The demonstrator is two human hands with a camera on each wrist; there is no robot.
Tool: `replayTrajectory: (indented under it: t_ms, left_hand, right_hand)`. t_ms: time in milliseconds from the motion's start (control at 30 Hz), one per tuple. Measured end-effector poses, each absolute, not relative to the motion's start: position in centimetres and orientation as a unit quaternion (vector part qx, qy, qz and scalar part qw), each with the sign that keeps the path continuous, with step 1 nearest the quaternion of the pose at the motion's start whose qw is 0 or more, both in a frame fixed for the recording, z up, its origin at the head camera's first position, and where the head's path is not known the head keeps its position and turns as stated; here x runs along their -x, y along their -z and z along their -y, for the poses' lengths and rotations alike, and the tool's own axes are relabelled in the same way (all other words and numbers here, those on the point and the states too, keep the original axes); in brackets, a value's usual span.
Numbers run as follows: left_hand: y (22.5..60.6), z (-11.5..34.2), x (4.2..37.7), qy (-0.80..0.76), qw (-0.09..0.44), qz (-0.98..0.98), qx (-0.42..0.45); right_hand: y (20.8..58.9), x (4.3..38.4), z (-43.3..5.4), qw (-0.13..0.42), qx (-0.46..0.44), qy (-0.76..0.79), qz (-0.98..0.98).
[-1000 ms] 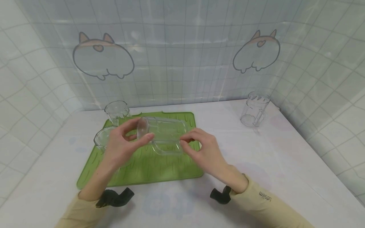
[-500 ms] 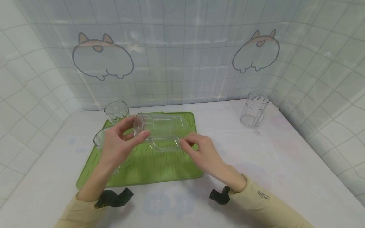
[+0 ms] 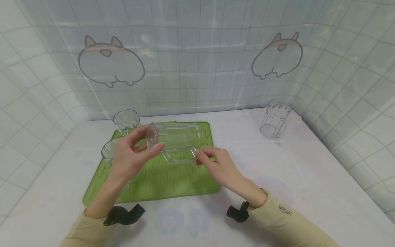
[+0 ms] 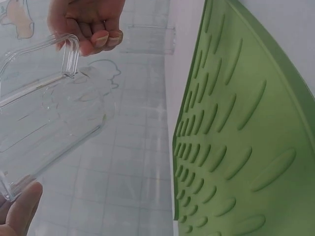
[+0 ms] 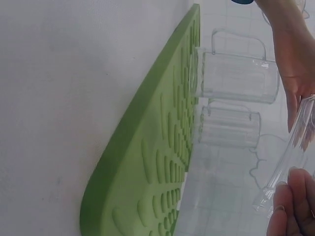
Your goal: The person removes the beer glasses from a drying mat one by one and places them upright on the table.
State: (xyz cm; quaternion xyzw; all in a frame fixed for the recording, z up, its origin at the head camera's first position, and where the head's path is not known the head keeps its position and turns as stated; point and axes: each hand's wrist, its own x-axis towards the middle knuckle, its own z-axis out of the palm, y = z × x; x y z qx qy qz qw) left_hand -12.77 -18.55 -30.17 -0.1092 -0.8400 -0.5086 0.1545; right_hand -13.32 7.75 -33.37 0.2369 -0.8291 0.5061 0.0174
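A clear glass mug [image 3: 177, 137] lies on its side in the air above a green ridged mat [image 3: 176, 181], its handle toward me. My left hand [image 3: 129, 152] grips the mug's left end, thumb in front and fingers behind. With thumb and fingers my right hand [image 3: 217, 163] pinches the right end of the handle. In the left wrist view the handle's corner [image 4: 71, 54] meets the right hand's fingertips [image 4: 101, 39]. The right wrist view catches only part of the held mug [image 5: 290, 152], its rest cut off by the frame.
Two more glass mugs, one at the back [image 3: 126, 120] and one nearer [image 3: 108, 151], stand upright at the mat's left side; the nearer is partly hidden by my left hand. Another mug [image 3: 274, 120] stands at the table's back right. Tiled-pattern walls [image 3: 197, 68] enclose the table.
The mug has moved slightly left and up. My right hand's fingers have shifted a little on the handle's end. The standing mugs and mat stay put.
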Motion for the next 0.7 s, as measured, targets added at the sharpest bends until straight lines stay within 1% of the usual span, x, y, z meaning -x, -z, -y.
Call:
replayTrajectory:
  t_ms: [500, 700]
  left_hand:
    - [30.2, 18.6, 12.8, 0.507, 0.100, 0.847, 0.122]
    - [30.3, 18.6, 12.7, 0.507, 0.076, 0.851, 0.113]
  right_hand:
    - [32.4, 13.7, -8.6, 0.018, -0.175, -0.541, 0.822]
    - [32.0, 13.8, -8.9, 0.020, -0.174, -0.558, 0.811]
